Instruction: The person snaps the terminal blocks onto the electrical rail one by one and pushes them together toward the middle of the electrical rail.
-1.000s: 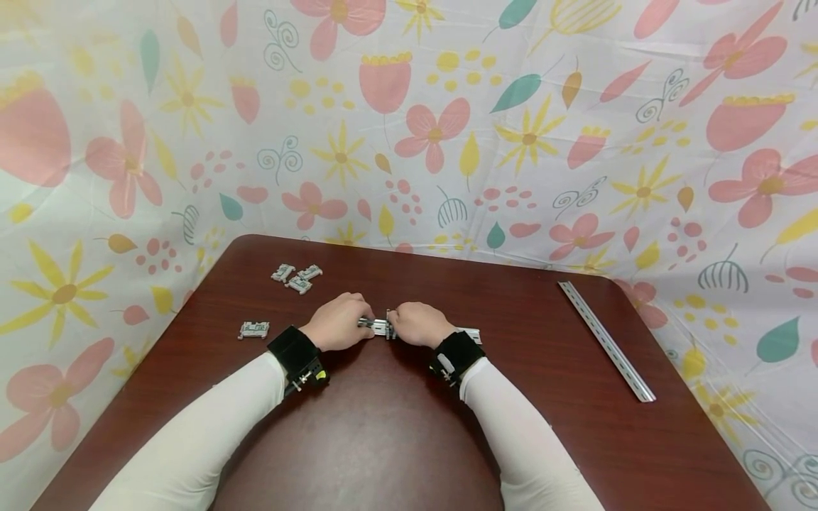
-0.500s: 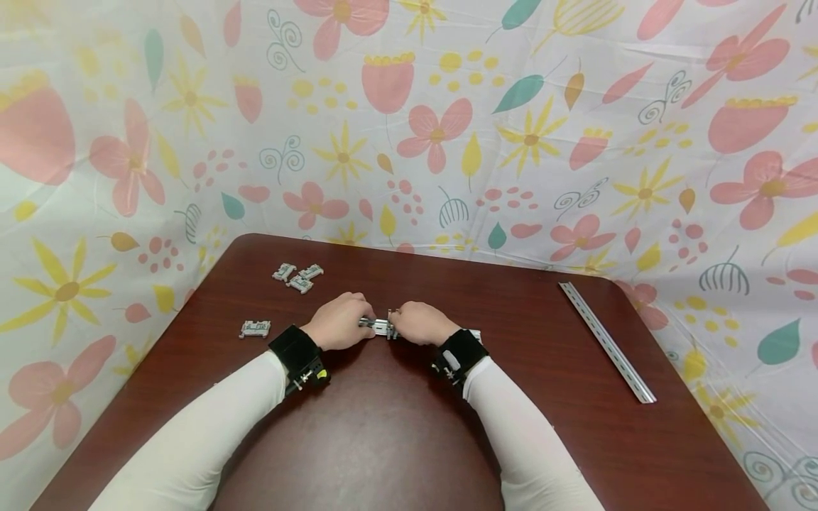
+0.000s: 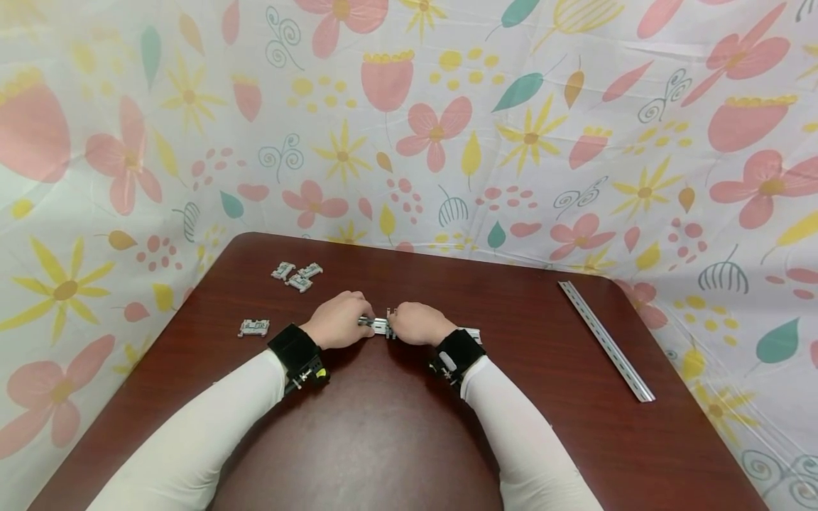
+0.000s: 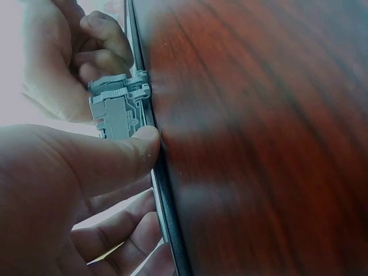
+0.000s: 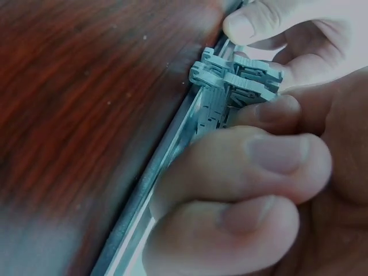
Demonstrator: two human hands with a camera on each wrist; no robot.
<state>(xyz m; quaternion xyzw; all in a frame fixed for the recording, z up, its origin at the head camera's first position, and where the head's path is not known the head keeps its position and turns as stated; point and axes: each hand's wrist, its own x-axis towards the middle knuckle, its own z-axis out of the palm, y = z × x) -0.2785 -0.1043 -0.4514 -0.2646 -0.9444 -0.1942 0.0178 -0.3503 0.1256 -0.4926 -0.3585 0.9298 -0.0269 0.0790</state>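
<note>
A slotted metal DIN rail (image 3: 379,326) lies crosswise on the table between the hands. The left hand (image 3: 339,323) grips its left part, the thumb along one edge and the fingers on the other side. Two grey terminal blocks (image 5: 236,80) sit side by side on the rail, seen close in the right wrist view. The right hand (image 3: 420,323) has its fingers curled over the rail and holds the blocks from the right, a fingertip against the nearer one. In the left wrist view the left thumb lies close beside the blocks (image 4: 118,106). The right thumb is hidden.
Three loose terminal blocks (image 3: 299,282) lie clustered at the back left. Another terminal block (image 3: 254,327) lies left of the left hand. A longer slotted rail (image 3: 606,341) lies slantwise on the right of the brown table (image 3: 358,440). A floral curtain (image 3: 434,177) hangs behind.
</note>
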